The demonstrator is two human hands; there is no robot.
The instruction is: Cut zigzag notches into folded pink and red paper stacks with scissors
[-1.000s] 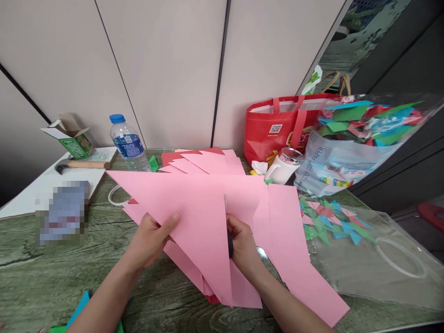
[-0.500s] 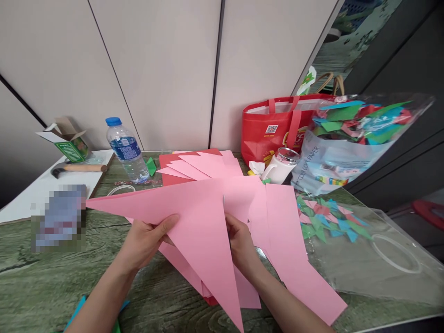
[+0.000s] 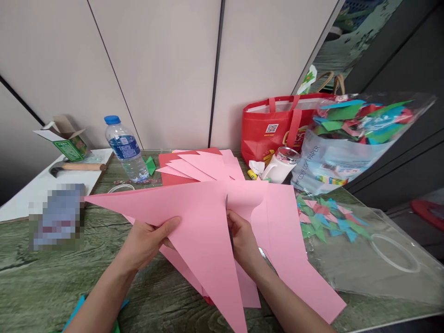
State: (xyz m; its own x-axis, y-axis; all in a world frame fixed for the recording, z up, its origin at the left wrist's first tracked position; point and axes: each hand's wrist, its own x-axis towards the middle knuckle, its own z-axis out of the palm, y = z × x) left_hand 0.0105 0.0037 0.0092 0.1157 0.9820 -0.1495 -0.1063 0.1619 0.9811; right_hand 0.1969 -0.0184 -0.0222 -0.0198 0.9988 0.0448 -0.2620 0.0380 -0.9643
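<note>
Pink paper triangle point(image 3: 194, 222) was gripped by the left hand point(image 3: 147, 243); the right hand point(image 3: 243, 240) held scissors point(image 3: 230, 238) cutting its edge.

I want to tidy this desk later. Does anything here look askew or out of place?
Yes. A hammer lies on the white board at the far left, odd among paper craft supplies. The small carton behind it sits tipped, flaps open. Folded paper pieces lie scattered on the clear bag.

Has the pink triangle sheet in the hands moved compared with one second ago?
Yes. The pink triangle sheet has turned: its left tip now points out past the water bottle toward the blurred patch, and its lower tip reaches the bottom edge.
</note>
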